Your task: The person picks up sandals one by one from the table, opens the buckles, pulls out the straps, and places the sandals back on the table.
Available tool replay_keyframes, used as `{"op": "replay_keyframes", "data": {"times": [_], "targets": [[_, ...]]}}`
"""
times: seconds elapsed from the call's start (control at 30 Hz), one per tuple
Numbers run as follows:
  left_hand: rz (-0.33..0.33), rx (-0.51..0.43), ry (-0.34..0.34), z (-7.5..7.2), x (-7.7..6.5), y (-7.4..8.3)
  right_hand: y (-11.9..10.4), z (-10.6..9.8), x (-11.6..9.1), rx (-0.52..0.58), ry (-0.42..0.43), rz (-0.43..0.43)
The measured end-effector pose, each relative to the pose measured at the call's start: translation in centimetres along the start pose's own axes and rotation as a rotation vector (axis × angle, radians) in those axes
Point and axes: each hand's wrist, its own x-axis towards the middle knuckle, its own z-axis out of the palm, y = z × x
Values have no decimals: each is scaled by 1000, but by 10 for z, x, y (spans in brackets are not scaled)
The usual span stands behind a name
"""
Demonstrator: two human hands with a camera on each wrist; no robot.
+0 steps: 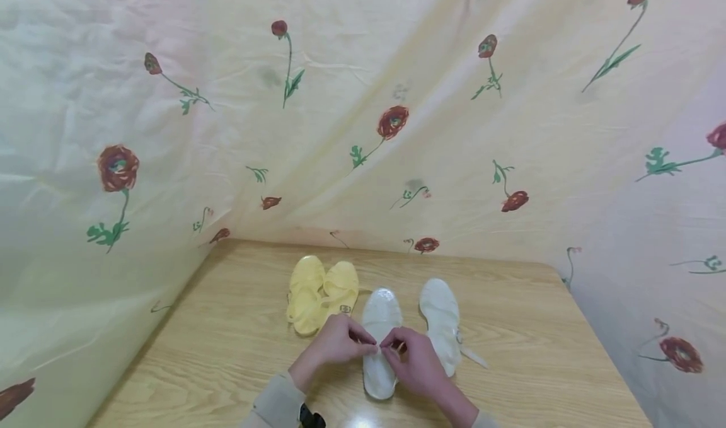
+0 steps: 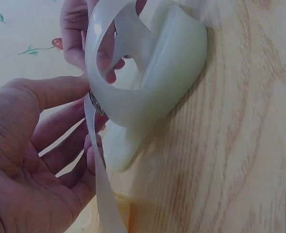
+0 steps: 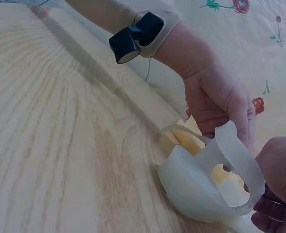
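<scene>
A translucent white sandal point(image 1: 382, 308) lies on the table between both hands, toe pointing away. In the left wrist view its ankle strap point(image 2: 102, 179) hangs down past a small metal buckle point(image 2: 96, 104). My left hand point(image 1: 338, 341) pinches the strap at the buckle between thumb and fingers. From the other side, my right hand point(image 1: 416, 360) pinches the strap band, its fingertips almost meeting those of the left. The sandal's heel cup point(image 3: 191, 187) shows in the right wrist view, with the right hand point(image 3: 280, 174) at its edge.
A second white sandal point(image 1: 440, 318) lies to the right, its loose strap point(image 1: 473, 356) stretched out on the table. Two yellow sandals point(image 1: 307, 289) sit side by side on the left. A flowered cloth point(image 1: 340, 182) hangs behind the wooden table point(image 1: 522, 327).
</scene>
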Motion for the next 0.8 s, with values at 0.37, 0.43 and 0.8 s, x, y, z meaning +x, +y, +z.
{"op": "replay_keyframes", "data": {"times": [0.37,0.43,0.8], "targets": [[-32,-59,18,0,-2,0,1,1,4,28,-42,14],[-40,-69,19,0,-3,1,1,0,4,29,-45,4],[-38,-72,61,3,-5,1,1,-3,5,-2,-34,31]]}}
